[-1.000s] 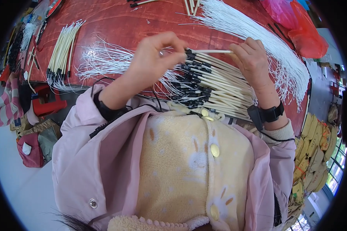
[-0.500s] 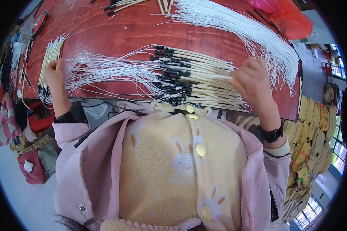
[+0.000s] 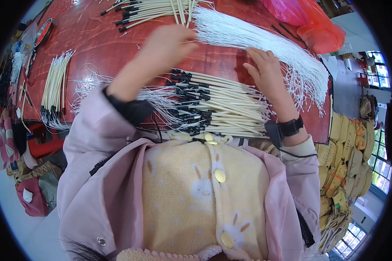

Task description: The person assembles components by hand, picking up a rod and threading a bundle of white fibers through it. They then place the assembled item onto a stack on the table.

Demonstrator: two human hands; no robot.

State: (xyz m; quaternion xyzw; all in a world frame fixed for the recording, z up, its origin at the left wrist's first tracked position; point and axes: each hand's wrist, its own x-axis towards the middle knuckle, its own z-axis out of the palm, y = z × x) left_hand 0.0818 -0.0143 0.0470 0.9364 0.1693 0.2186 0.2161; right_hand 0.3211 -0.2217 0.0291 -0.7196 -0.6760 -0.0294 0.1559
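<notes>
Blurred by motion, my left hand [image 3: 167, 48] reaches over the table's middle, thumb apart from the fingers and nothing seen in it. It is close to the left end of a long bundle of white cords [image 3: 248, 37]. My right hand [image 3: 265, 71] is open, fingers spread, at the near edge of that bundle. Below both hands lies a pile of cream sticks [image 3: 231, 102] with black ends, pointing right. White cords [image 3: 159, 101] trail from those black ends to the left, partly behind my left forearm.
A smaller bunch of cream sticks [image 3: 54, 85] lies at the left of the red table [image 3: 91, 41]. More black-ended sticks [image 3: 139, 13] are at the far edge. Red and pink plastic bags [image 3: 320, 35] sit at the far right. Stacked sacks [image 3: 346, 152] stand right of the table.
My left hand has left the small bunch at the left and swung right and away. My right hand has let go of a cream stick, moved farther off and opened.
</notes>
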